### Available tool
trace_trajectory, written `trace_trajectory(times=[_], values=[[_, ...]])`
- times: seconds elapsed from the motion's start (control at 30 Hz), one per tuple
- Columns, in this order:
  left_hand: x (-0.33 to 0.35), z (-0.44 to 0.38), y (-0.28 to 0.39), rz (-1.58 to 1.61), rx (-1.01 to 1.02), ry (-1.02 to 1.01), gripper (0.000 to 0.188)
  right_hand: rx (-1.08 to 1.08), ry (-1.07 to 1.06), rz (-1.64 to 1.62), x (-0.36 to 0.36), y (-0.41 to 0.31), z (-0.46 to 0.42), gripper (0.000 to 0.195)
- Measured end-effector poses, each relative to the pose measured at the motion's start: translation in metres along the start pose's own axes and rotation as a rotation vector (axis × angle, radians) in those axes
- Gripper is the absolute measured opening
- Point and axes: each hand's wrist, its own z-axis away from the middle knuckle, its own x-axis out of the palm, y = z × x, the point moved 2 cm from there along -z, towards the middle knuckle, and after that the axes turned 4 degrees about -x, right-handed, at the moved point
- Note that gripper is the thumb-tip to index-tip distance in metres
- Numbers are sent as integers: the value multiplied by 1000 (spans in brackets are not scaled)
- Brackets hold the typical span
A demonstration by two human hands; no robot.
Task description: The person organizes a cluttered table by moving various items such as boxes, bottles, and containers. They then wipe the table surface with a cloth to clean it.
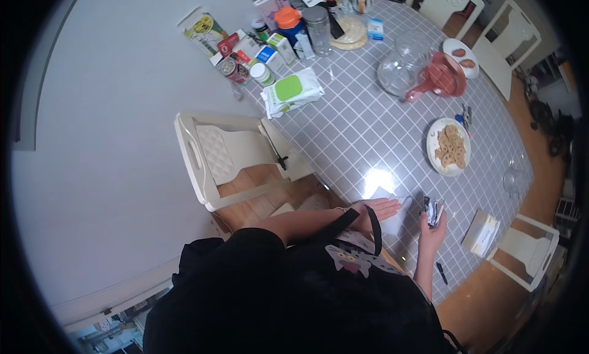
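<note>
My left hand (376, 212) lies flat, fingers stretched out, on a white sheet of paper or tissue (395, 222) at the table's near edge. Part of the sheet is hidden under the hand. To the right of it, my right hand (434, 234) grips a small silver, white and dark object (432, 210), perhaps crumpled foil; its exact kind is unclear. Beyond the right hand sits a white plate (431, 158) with light-brown ring-shaped food pieces (451, 146). A black pen (441, 273) rests beside my right forearm.
A tissue box (481, 233) stands at the right. Keys (466, 115), a glass jug (395, 73) and a red pan-shaped vessel (444, 77) are farther back. Wet wipes (292, 91), bottles and medicine boxes crowd the far left. White chairs (230, 156) flank the tiled-pattern table (349, 123).
</note>
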Motion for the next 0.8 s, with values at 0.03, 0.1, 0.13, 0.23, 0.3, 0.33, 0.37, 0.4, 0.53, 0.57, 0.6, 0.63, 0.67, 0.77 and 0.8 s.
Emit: trace_trajectory(times=[0.03,0.1,0.13,0.23,0.3,0.33,0.37,0.4,0.53,0.57,0.6,0.63,0.67,0.77,0.8], values=[[2,3,-2,-179,89,29,65,13,-19,-19,2,-5,-4,55],[-15,24,-33,259,-82,11,69,-3,-24,23,4,-14,-8,54],[-32,34,-45,241,-234,-62,71,-19,-22,31,7,-15,-10,53],[-79,74,-91,185,-611,-44,79,-52,-46,41,14,-16,-15,53],[-113,104,-133,-47,-592,63,83,-77,-51,121,17,-24,-16,53],[-125,109,-143,-135,-591,1,80,-39,-75,48,21,-29,-16,54],[-130,105,-150,-221,-584,-59,78,-49,-68,11,24,-22,-18,55],[-127,94,-156,-240,-601,-4,78,-77,-74,70,27,-26,-18,56],[-108,28,-181,-279,-696,185,79,-88,-128,12,51,-39,-22,56],[-101,7,-185,-280,-729,225,80,-89,-149,-13,60,-44,-25,56],[-91,-10,-179,-311,-739,198,80,-159,-156,84,67,-54,-28,56],[-78,-20,-166,-253,-646,133,79,-232,-170,179,76,-68,-32,56],[-65,-25,-148,-196,-554,70,77,-262,-177,192,88,-82,-37,57],[-31,-24,-68,305,-406,-26,58,-484,-241,344,131,-130,-53,58],[-5,-12,-46,180,-233,-69,57,-472,-313,349,151,-150,-57,57]])
